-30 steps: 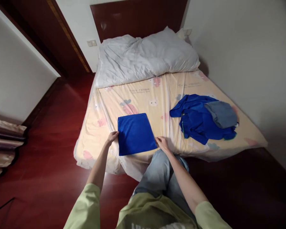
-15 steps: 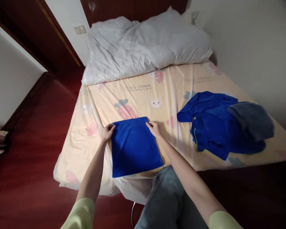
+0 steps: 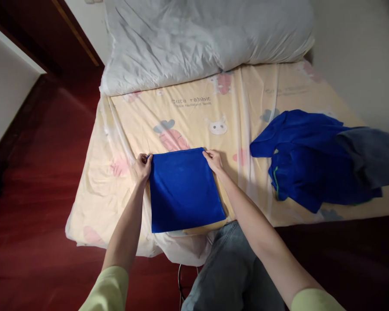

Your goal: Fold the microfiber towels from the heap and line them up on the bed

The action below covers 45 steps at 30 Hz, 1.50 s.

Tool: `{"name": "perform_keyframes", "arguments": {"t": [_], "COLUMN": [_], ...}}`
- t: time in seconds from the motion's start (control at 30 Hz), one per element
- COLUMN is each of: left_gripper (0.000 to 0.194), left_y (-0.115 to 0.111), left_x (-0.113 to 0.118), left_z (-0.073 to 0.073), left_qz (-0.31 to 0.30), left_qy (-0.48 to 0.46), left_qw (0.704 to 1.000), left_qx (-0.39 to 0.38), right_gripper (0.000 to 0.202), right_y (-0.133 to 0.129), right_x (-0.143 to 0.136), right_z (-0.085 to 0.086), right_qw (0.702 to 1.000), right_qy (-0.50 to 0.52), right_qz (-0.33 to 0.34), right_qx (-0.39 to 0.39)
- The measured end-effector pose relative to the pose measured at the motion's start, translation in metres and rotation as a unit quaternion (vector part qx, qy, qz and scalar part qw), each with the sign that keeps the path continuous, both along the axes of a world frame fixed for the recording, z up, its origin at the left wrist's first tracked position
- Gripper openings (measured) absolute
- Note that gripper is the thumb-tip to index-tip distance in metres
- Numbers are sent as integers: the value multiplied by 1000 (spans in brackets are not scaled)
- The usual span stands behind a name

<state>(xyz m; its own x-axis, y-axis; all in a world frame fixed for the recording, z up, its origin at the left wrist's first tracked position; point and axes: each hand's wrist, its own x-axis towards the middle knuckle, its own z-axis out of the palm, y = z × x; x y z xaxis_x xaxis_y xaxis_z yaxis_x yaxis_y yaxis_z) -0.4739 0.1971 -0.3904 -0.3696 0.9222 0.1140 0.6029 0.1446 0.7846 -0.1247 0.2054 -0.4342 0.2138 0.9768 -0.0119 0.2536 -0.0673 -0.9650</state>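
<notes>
A blue cloth [image 3: 185, 190], roughly square, lies near the front edge of the bed. My left hand [image 3: 144, 166] pinches its far left corner between thumb and fingers. The far right corner is pinched in my right hand [image 3: 213, 160]. Between the two hands the far edge runs nearly straight, and the near part of the cloth lies smooth on the sheet.
The patterned yellow bed sheet [image 3: 194, 116] spreads under the cloth. A heap of blue cloths [image 3: 311, 160] lies at the right, with a grey-blue cloth [image 3: 372, 153] on it. A large white quilt [image 3: 201, 39] lies across the far end.
The view has tilted down and come closer to the bed. Both hands still hold the far corners, and that far edge looks slightly raised.
</notes>
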Motion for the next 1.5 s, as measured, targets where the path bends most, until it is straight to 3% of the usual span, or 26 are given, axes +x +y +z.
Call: {"name": "perform_keyframes", "arguments": {"t": [0.27,0.43,0.6,0.83,0.9,1.1,1.33,1.5], "left_gripper": [33,27,26,36,38,42,45,49], "left_y": [2,1,6,14,19,31,32,24], "left_x": [9,3,-6,-15,-16,-8,-6,-9], "left_z": [12,11,9,12,7,-10,-14,-10], "left_qz": [11,-49,-98,-148,-138,-32,-5,-28], "left_qy": [53,10,-42,-33,-55,-105,-78,-94], "left_qw": [998,999,994,986,986,994,997,995], "left_qx": [-34,-15,-35,-66,-70,-25,-16,-29], "right_gripper": [52,55,54,45,46,46,48,46], "right_y": [4,6,4,3,5,14,17,11], "right_x": [-1,2,-1,3,4,-3,-9,-9], "right_z": [1,2,14,39,41,38,32,41], "right_qw": [999,998,995,975,971,963,967,970], "right_qy": [-13,-16,45,77,86,110,77,132], "right_qz": [-30,-51,-31,22,-6,-112,-136,-92], "right_qx": [-4,-19,-86,-207,-223,-219,-200,-183]}}
